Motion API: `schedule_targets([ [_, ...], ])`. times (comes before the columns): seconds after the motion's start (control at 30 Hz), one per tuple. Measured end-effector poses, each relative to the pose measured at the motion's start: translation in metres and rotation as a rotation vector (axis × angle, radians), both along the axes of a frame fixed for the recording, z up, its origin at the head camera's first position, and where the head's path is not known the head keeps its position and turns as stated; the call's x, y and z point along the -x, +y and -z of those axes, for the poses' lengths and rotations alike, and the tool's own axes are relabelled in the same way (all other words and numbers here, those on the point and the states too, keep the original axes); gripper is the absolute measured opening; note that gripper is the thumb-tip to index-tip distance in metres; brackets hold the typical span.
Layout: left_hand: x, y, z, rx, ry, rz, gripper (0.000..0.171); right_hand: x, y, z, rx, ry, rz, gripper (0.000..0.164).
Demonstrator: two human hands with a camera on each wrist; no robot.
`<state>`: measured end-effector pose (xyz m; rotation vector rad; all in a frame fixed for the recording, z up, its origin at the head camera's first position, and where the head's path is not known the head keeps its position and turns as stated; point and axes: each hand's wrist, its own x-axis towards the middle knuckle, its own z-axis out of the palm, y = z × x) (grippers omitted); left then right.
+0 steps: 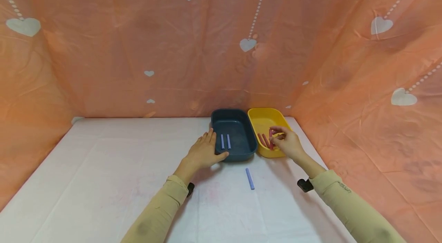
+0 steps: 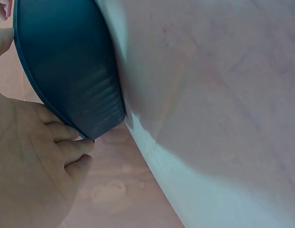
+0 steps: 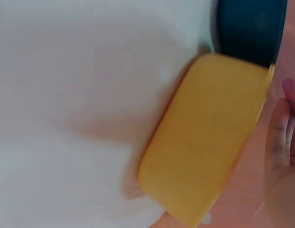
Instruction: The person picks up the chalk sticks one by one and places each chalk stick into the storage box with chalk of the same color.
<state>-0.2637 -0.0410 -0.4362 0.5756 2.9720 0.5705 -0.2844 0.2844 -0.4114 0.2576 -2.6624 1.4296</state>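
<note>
The straight-fingered left hand (image 1: pixel 203 151) touches the navy tray (image 1: pixel 239 156) (two lilac sticks (image 1: pixel 229 141) inside). Below the right hand (image 1: pixel 290 145), pinching a red stick (image 1: pixel 271 134), the yellow tray (image 1: pixel 266 119) holds other red sticks (image 1: pixel 265 140).

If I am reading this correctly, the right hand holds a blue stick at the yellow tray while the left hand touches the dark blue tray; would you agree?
Not quite: the head view shows that the stick in the right hand is red, not blue. The rest is right.
</note>
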Motion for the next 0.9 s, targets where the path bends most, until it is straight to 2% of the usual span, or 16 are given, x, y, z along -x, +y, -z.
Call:
schedule_targets([
  [0.27, -0.001, -0.001, 0.000, -0.003, -0.002, -0.001, 0.101, 0.023, 0.008, -0.001, -0.047, -0.018, -0.011, 0.044],
  [0.63, -0.001, -0.001, 0.000, -0.004, -0.002, -0.005, 0.100, 0.051, 0.019, 0.007, -0.127, -0.127, -0.015, 0.042],
  [0.9, 0.000, -0.001, 0.002, 0.011, 0.000, -0.010, 0.101, 0.064, 0.025, 0.010, -0.180, -0.210, -0.039, 0.041],
])
